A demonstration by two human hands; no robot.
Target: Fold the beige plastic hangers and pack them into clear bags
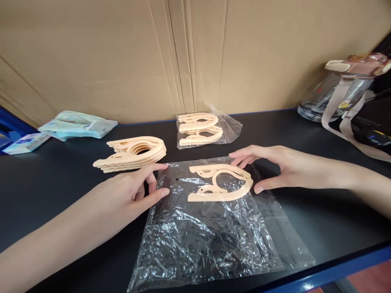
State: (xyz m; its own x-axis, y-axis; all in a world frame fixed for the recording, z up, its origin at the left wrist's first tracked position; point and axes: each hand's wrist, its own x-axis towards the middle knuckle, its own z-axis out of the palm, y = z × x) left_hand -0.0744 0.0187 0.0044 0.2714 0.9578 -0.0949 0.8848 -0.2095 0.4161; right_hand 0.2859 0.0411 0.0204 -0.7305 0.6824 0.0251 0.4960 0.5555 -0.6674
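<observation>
1. The folded hanger (226, 197) lies in the middle of the frame, in the upper part of the clear plastic bag (195, 240); whether it is inside or only on top, I cannot tell.
2. In my judgement, this hanger could slide or turn askew, because the film looks loose and slippery, and no finger seems closed firmly around the hanger.
3. The thin film could also wrinkle or fold over, if the two hands pull it unequally.
4. The stack of hangers (122, 156), left of centre, is just beside the left hand; a careless movement of the wrist might push it out of line.
5. The left hand (134, 191) comes from the lower left of the frame. Its thumb and forefinger are spread apart at the bag's left edge, seemingly touching it, without a visible firm hold.
6. The right hand (277, 167) comes from the right side. It is half open, fingers bent near the hanger's upper side and thumb at its rounded end; whether it presses there, I cannot tell.
7. All these things rest on the black worktop (330, 211).
</observation>
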